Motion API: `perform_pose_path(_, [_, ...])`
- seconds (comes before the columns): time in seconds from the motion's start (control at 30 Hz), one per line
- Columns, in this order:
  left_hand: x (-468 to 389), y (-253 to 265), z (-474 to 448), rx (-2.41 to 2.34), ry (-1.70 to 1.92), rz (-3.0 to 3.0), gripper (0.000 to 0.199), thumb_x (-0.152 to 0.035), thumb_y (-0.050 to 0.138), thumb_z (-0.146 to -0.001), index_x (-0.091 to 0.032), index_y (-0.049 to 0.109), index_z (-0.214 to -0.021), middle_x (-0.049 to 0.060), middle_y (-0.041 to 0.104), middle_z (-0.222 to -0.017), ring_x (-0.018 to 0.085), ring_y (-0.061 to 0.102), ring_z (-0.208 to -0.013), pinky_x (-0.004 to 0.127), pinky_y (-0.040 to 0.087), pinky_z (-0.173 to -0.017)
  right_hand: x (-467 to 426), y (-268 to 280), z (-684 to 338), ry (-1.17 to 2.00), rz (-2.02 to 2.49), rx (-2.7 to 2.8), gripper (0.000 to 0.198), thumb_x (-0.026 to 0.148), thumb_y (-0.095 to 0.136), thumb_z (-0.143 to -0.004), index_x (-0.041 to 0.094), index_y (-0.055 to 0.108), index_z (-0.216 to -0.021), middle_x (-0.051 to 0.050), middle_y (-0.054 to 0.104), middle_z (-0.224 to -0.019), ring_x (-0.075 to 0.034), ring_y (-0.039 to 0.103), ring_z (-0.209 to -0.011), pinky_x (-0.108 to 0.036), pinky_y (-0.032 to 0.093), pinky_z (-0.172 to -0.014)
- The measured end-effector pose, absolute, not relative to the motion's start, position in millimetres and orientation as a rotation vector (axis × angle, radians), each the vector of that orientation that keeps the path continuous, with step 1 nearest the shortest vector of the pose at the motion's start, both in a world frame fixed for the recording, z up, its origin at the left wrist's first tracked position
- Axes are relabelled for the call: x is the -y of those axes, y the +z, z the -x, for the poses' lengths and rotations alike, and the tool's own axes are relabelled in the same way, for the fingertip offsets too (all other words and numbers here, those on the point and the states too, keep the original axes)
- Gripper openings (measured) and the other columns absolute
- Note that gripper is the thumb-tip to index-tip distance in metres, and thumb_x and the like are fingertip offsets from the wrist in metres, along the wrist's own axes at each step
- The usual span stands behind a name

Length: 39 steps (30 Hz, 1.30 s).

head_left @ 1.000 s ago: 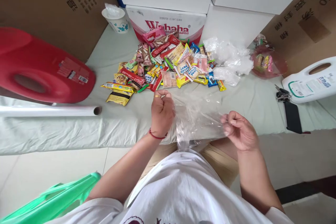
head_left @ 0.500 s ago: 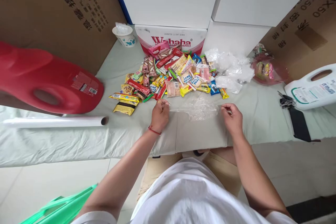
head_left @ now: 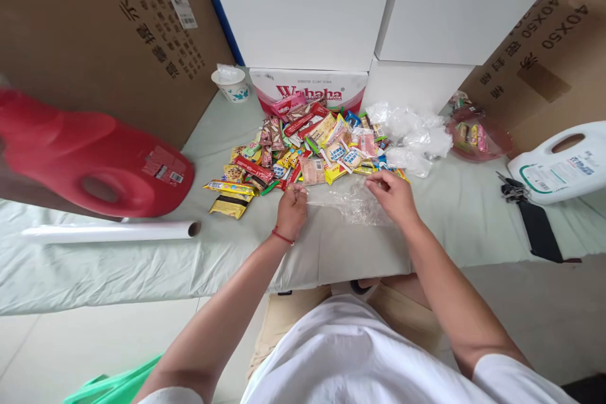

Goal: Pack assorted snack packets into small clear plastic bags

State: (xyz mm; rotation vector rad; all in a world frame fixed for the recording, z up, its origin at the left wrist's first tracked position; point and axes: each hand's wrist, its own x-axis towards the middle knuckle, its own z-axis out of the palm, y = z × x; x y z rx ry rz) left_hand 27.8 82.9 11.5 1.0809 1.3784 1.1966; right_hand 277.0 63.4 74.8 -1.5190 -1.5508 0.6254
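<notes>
Inward along the film my right hand (head_left: 394, 197) has come since half a second ago, and it is now nearer my left hand (head_left: 291, 211), which has kept roughly its place. The clear plastic bag (head_left: 345, 205) spans the gap between them, crinkled, just short of the snacks. I have my left thumb and fingers pinched on its left end, a red bracelet (head_left: 283, 237) at that wrist. My right fingertips are at its upper right side; the film is so see-through there that I cannot tell whether I grip it or only touch it.

On the pale green cloth (head_left: 227, 259), a white roll (head_left: 113, 231) lies near the front edge to my left. Off to my right are keys (head_left: 514, 190) beside a flat black case (head_left: 538, 231). Beyond the bag is the pile of snacks (head_left: 322, 131); a pink packet (head_left: 288, 105) at its back reads "nabati", while pale packets bear blue Chinese characters too small to read. A red jug (head_left: 118, 151) with a barcoded label sits left, a white jug (head_left: 561, 164) with Chinese print right. Crumpled clear bags (head_left: 407, 139) touch the pile's right side, next to a red bowl (head_left: 497, 145) holding wrapped snacks.

Farther back, a paper cup (head_left: 231, 89) stands left of a carton (head_left: 307, 82) marked "Wahaha", white boxes (head_left: 307, 6) above it. Of two brown cartons (head_left: 95, 31), the right one reads "40X50".
</notes>
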Motion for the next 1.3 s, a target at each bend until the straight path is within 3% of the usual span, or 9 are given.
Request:
perform_pose_path(0.1, [-93, 12, -27, -1.356, 1.166, -0.932, 0.022, -0.039, 0.060, -0.090, -0.025, 0.043, -0.087, -0.012, 0.040, -0.056, 0.008, 0.032, -0.039, 0.021, 0.023, -0.040, -5, 84, -277, 0.318, 1.370, 1.733, 0.010, 0.030, 0.066, -0.094, 0.030, 0.076, -0.093, -0.004, 0.073, -0.090, -0.023, 0.060, -0.086, -0.041, 0.048, -0.084])
perform_pose_path(0.23, [-105, 18, -27, -1.340, 1.100, -0.828, 0.018, -0.031, 0.058, -0.090, -0.024, 0.042, -0.088, -0.012, 0.042, -0.059, 0.005, 0.033, -0.038, 0.018, 0.024, -0.039, 61, 64, -276, 0.262, 1.258, 1.889, 0.022, 0.017, 0.068, -0.092, 0.033, 0.077, -0.102, -0.004, 0.073, -0.088, -0.024, 0.059, -0.082, -0.041, 0.050, -0.075])
perform_pose_path(0.43, [-73, 40, -18, -1.403, 1.024, -0.717, 0.030, -0.042, 0.065, -0.090, -0.024, 0.044, -0.102, -0.005, 0.063, -0.082, 0.008, 0.059, -0.049, 0.017, 0.030, -0.039, 94, 23, -259, 0.356, 1.318, 1.862, 0.026, 0.015, 0.063, -0.094, 0.033, 0.078, -0.106, -0.006, 0.073, -0.087, -0.024, 0.058, -0.083, -0.042, 0.053, -0.071])
perform_pose_path(0.57, [-17, 48, -14, -1.437, 0.866, -0.644, 0.048, -0.065, 0.068, -0.084, -0.020, 0.051, -0.093, 0.001, 0.067, -0.076, 0.009, 0.057, -0.048, 0.018, 0.027, -0.038, 95, 18, -252, 0.405, 1.337, 1.805, 0.023, 0.018, 0.063, -0.096, 0.033, 0.078, -0.104, -0.006, 0.073, -0.087, -0.025, 0.058, -0.084, -0.043, 0.054, -0.072])
perform_pose_path(0.67, [9, 45, -28, -1.291, 0.576, -0.638, 0.061, -0.077, 0.064, -0.079, -0.017, 0.059, -0.087, 0.009, 0.072, -0.071, 0.007, 0.042, -0.037, 0.021, 0.018, -0.037, 95, 18, -253, 0.460, 1.333, 1.793, 0.020, 0.020, 0.063, -0.096, 0.032, 0.078, -0.103, -0.006, 0.073, -0.088, -0.025, 0.059, -0.085, -0.044, 0.053, -0.074])
perform_pose_path(0.8, [15, 38, -61, -1.193, 0.687, -0.783, 0.046, -0.062, 0.072, -0.077, -0.019, 0.058, -0.072, 0.003, 0.068, -0.064, 0.006, 0.034, -0.038, 0.023, 0.021, -0.040, 95, 27, -259, 0.614, 1.303, 1.828, 0.014, 0.032, 0.064, -0.097, 0.030, 0.075, -0.105, -0.007, 0.071, -0.094, -0.026, 0.060, -0.090, -0.046, 0.051, -0.083])
perform_pose_path(0.93, [22, 35, -85, -1.161, 0.798, -1.063, 0.032, -0.049, 0.063, -0.087, -0.021, 0.060, -0.072, -0.002, 0.059, -0.061, 0.010, 0.042, -0.049, 0.024, 0.030, -0.048, 89, 40, -255, 0.901, 1.355, 1.572, 0.038, 0.053, 0.042, -0.105, 0.027, 0.070, -0.107, -0.008, 0.067, -0.103, -0.026, 0.061, -0.098, -0.042, 0.049, -0.086])
perform_pose_path(1.1, [32, 40, -87, -1.167, 0.850, -1.354, 0.028, -0.044, 0.063, -0.092, -0.021, 0.063, -0.077, -0.003, 0.055, -0.063, 0.012, 0.046, -0.057, 0.026, 0.034, -0.055, 74, 51, -244, 0.985, 1.515, 1.211, 0.028, 0.052, 0.064, -0.095, 0.025, 0.066, -0.088, -0.002, 0.062, -0.084, -0.019, 0.054, -0.077, -0.033, 0.045, -0.074])
perform_pose_path(1.3, [14, 54, -61, -1.082, 0.854, -1.018, 0.037, -0.054, 0.070, -0.086, -0.020, 0.058, -0.078, -0.001, 0.062, -0.066, 0.008, 0.040, -0.050, 0.023, 0.027, -0.048, 61, 62, -269, 1.412, 1.397, 0.692, 0.029, 0.043, 0.079, -0.076, 0.020, 0.064, -0.071, 0.002, 0.054, -0.070, -0.013, 0.043, -0.067, -0.025, 0.037, -0.061])
